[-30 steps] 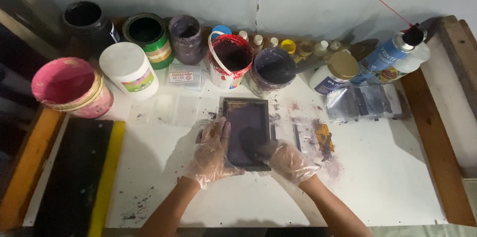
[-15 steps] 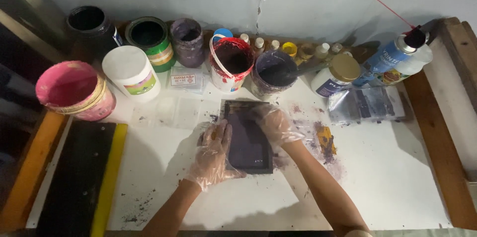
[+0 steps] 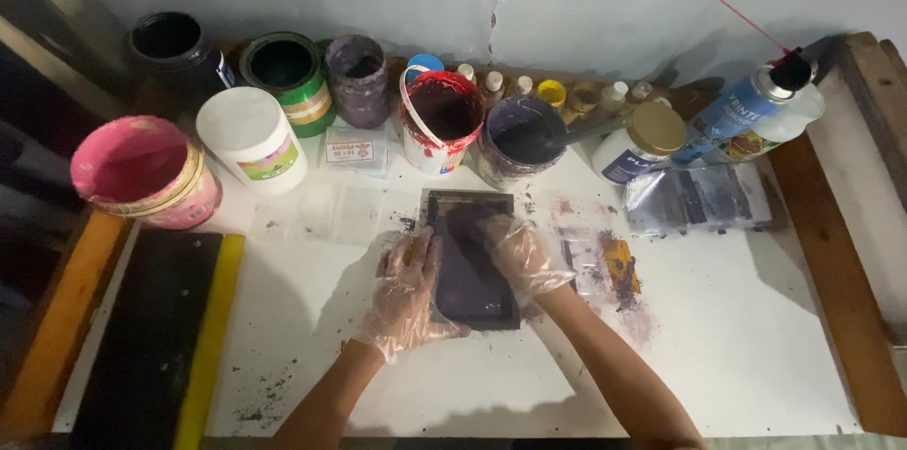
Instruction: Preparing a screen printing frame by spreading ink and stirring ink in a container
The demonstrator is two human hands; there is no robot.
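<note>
A small dark rectangular frame with purple-stained mesh [image 3: 470,275] lies flat on the white table [image 3: 737,337]. My left hand [image 3: 406,294], in a clear plastic glove, grips the frame's left edge. My right hand [image 3: 521,256], also gloved, rests on the mesh near the frame's upper right part, fingers bent down on it. Whether it holds anything under the fingers is hidden.
Open paint tubs line the back wall: a pink one [image 3: 142,171], a white lidded one [image 3: 250,136], a green one [image 3: 283,67], a red one [image 3: 439,115], a purple one [image 3: 524,136]. Spray can [image 3: 746,101] at right. Black and yellow board [image 3: 156,337] at left.
My right hand has slid from the frame's lower right corner up to its top, then a little back down over the mesh. My left hand has kept its hold on the left edge.
</note>
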